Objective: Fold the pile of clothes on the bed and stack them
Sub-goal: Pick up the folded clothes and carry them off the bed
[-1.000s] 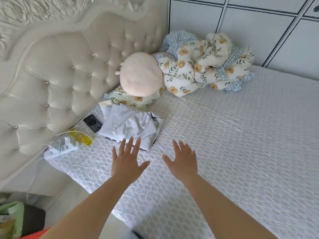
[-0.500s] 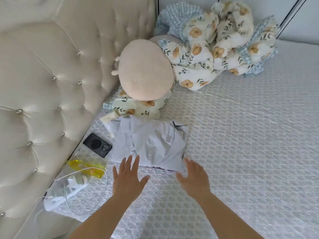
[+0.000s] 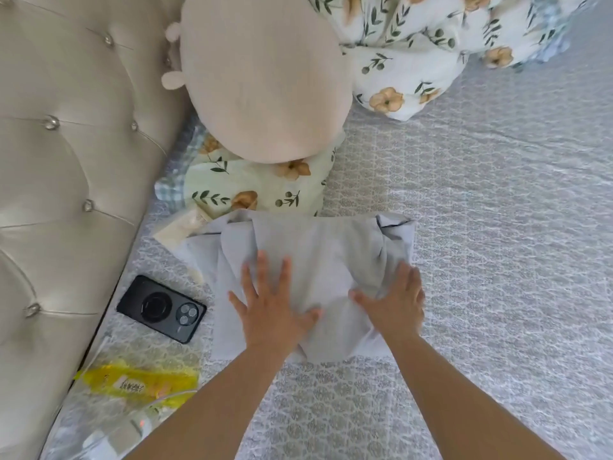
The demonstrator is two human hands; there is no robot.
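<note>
A rumpled pile of pale grey clothes (image 3: 318, 250) lies on the patterned grey bed cover (image 3: 481, 260), close to the headboard. My left hand (image 3: 272, 303) lies flat on the near left part of the pile, fingers spread and straight. My right hand (image 3: 394, 300) rests on the pile's near right edge with straight fingers, thumb pointing left. A dark-trimmed edge of cloth shows at the pile's far right corner. What lies under the top garment is hidden.
A black phone (image 3: 162, 308) lies left of the pile by the tufted cream headboard (image 3: 66, 144). A yellow packet (image 3: 139, 383) and white cable sit nearer. A round beige cushion (image 3: 265, 81) on a floral pillow (image 3: 252, 190) and a floral quilt (image 3: 414, 51) lie beyond.
Both hands have moved forward from above the bare cover onto the grey pile and now rest on it. The camera has come closer and tilted down.
</note>
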